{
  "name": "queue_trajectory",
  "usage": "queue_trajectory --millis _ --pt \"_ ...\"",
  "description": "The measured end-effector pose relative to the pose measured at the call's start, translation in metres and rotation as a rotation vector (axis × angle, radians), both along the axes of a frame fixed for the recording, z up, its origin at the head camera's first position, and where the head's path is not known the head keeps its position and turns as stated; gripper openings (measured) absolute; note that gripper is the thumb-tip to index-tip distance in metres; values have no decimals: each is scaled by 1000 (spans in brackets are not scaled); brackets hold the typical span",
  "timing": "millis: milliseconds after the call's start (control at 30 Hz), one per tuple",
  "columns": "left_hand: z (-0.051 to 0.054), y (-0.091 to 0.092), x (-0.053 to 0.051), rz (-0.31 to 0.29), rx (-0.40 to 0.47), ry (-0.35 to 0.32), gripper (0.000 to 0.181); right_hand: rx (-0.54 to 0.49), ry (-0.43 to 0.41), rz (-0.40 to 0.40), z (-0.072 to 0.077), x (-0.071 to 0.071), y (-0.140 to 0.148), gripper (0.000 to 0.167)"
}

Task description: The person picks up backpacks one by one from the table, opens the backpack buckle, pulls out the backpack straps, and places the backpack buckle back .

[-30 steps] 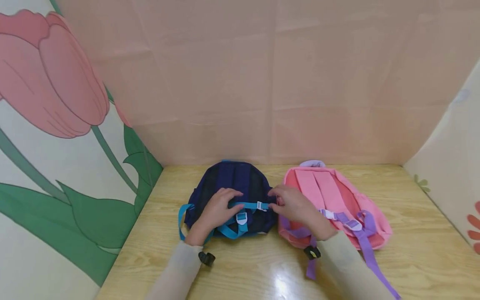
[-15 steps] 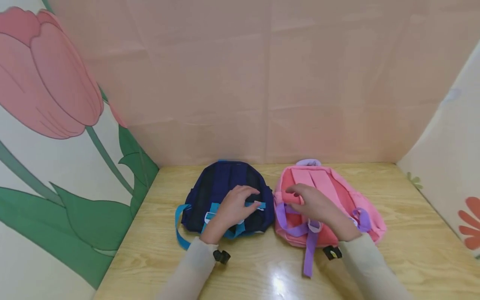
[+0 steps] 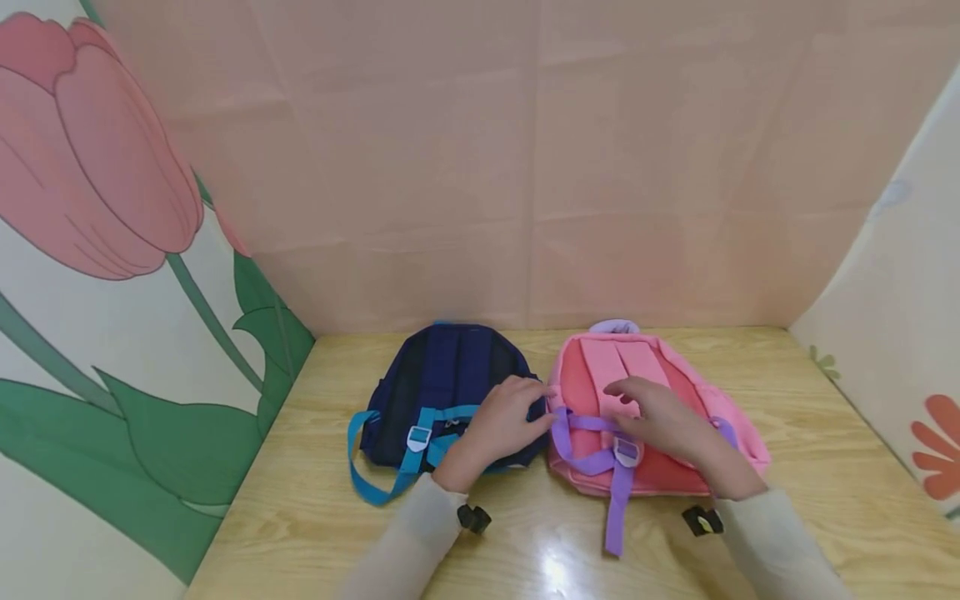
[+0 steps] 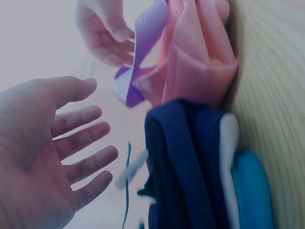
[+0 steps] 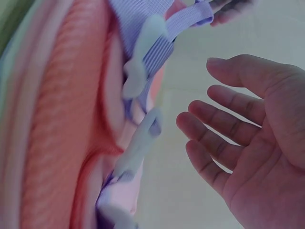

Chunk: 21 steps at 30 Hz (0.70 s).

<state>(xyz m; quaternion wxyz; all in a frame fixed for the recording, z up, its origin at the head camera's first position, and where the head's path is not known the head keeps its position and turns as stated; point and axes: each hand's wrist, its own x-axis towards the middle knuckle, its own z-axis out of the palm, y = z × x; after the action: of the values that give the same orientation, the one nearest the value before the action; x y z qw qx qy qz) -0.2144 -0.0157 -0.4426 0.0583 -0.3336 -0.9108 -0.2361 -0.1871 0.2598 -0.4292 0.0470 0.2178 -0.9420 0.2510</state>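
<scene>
Pink backpack (image 3: 637, 358) and navy backpack (image 3: 450, 375) lie side by side on desk (image 3: 285, 500), pink one right. Left hand (image 3: 506, 421) hovers at navy one's right edge, right hand (image 3: 663, 417) above pink one near purple strap (image 3: 619, 504); fingers apart on both.

A creased dusty-pink backdrop sheet (image 3: 525, 167) rises behind a pale wood-grain tabletop (image 3: 555, 508) marked by white glare (image 3: 555, 571), between a white tulip-printed panel (image 3: 127, 317) at left and a white red-flowered panel (image 3: 892, 333) at right

The left hand (image 3: 504, 418) hides part of the navy backpack (image 3: 453, 379); the tulip (image 3: 112, 158) at upper left is cropped.
</scene>
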Motion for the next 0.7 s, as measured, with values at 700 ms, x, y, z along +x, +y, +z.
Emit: queue_trajectory --millis 700 --pt "3 72 7 -38 -94 -90 44 -12 1 -37 -16 18 42 37"
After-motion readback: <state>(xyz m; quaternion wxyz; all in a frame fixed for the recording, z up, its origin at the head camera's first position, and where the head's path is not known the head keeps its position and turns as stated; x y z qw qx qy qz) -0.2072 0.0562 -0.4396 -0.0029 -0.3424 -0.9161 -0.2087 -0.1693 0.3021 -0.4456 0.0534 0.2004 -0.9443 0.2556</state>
